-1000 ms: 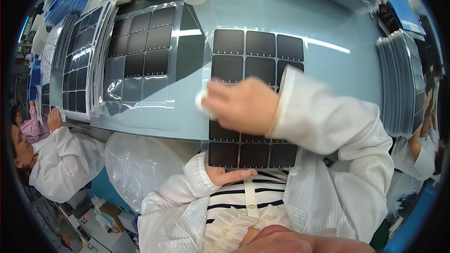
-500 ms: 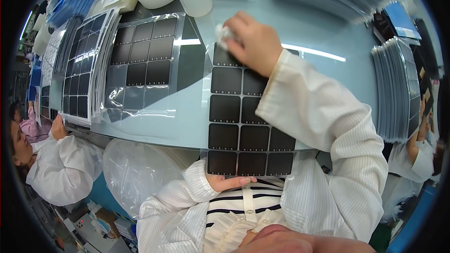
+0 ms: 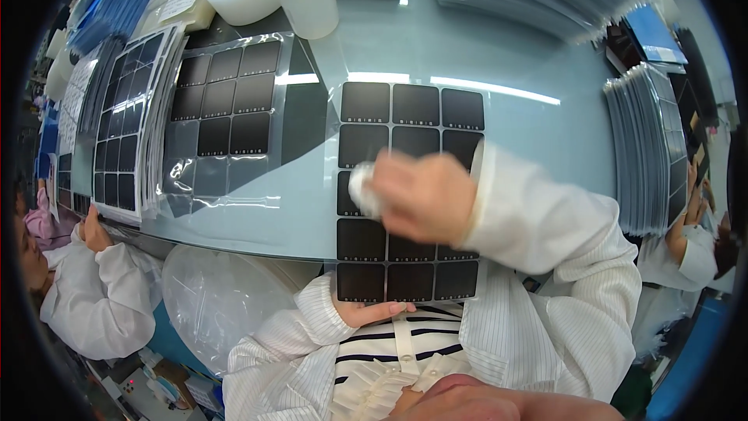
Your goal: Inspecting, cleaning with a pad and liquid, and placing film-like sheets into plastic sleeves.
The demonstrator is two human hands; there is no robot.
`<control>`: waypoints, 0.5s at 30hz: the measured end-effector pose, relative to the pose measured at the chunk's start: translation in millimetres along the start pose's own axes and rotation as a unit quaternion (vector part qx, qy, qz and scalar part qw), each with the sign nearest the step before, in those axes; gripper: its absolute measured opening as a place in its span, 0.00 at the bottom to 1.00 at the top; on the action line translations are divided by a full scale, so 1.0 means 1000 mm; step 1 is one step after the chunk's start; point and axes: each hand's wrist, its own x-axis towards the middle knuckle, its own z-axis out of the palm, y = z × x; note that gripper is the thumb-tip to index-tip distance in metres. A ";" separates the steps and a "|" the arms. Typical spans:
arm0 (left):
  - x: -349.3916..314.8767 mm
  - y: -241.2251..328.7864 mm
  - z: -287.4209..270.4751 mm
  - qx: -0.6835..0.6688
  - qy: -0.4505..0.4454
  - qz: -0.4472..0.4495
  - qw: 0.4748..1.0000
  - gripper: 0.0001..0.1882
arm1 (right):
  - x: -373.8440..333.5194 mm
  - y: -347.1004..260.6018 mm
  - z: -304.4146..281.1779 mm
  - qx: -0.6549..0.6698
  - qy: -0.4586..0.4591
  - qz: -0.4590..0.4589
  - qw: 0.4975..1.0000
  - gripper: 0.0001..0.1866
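Our right hand [image 3: 425,196] clamped on a soft white wad [image 3: 363,189], beneath it a clear plastic sheet of black rounded squares [image 3: 361,239], at its near edge our left hand [image 3: 369,313], whose grip we cannot tell.

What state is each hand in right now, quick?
Left hand: at the near edge of the dark-squared sheet, partly hidden; grip can't be told.
Right hand: closed on a white wad.
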 end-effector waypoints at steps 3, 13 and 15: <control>-0.003 0.008 0.000 0.013 0.004 -0.001 1.000 0.12 | -0.006 0.013 -0.018 -0.009 0.022 0.045 0.999 0.13; 0.000 0.011 -0.002 0.002 -0.009 -0.042 0.999 0.13 | -0.024 -0.005 -0.029 0.008 -0.097 -0.012 0.995 0.18; -0.001 0.009 -0.002 0.054 -0.001 -0.007 0.999 0.14 | -0.020 0.052 -0.028 -0.033 0.100 0.080 0.991 0.14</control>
